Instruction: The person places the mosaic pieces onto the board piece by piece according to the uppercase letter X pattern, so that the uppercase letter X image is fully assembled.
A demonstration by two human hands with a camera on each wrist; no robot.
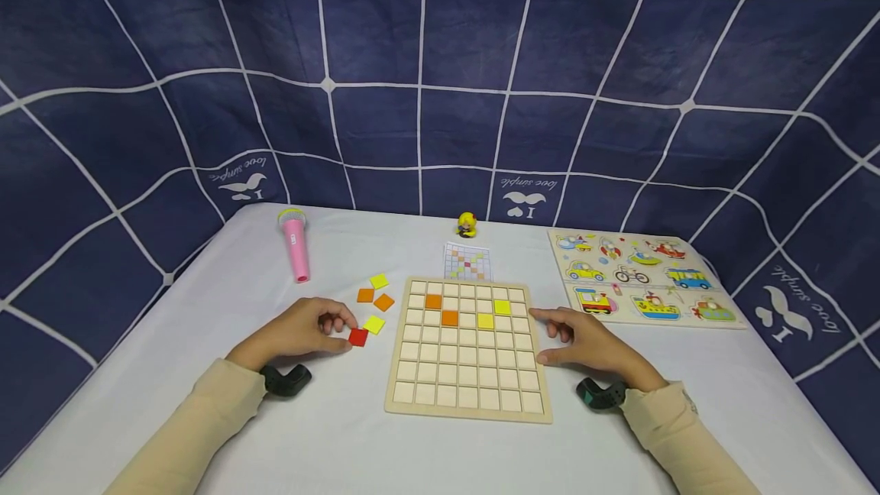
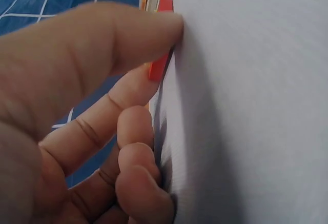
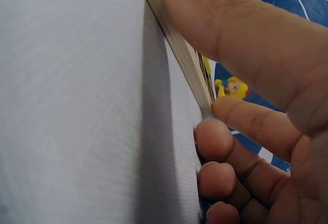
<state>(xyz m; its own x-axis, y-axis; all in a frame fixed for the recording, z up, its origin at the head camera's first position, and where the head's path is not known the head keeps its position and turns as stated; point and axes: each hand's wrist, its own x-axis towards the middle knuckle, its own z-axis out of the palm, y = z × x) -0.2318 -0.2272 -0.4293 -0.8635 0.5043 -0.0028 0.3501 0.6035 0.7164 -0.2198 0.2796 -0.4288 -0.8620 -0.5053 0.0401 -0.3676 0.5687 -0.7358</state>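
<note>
My left hand [image 1: 302, 329] is at the left of the wooden grid board [image 1: 467, 412], its thumb and index finger pinching a red square tile [image 1: 358, 338]. In the left wrist view the red tile [image 2: 159, 69] shows between those two fingers, low over the white cloth. Near it lie two yellow tiles [image 1: 374, 325] and two orange tiles [image 1: 383, 302]. On the board sit two orange tiles [image 1: 433, 302] and two yellow tiles [image 1: 503, 307]. My right hand [image 1: 584, 337] touches the board's right edge with thumb and index fingertips; its other fingers bend beneath.
Behind the board lies a printed card with a coloured grid [image 1: 467, 261], and a small yellow-haired figurine [image 1: 467, 225] stands beyond it. A pink toy microphone [image 1: 297, 250] is at the back left. A vehicle puzzle board [image 1: 639, 281] lies at the right.
</note>
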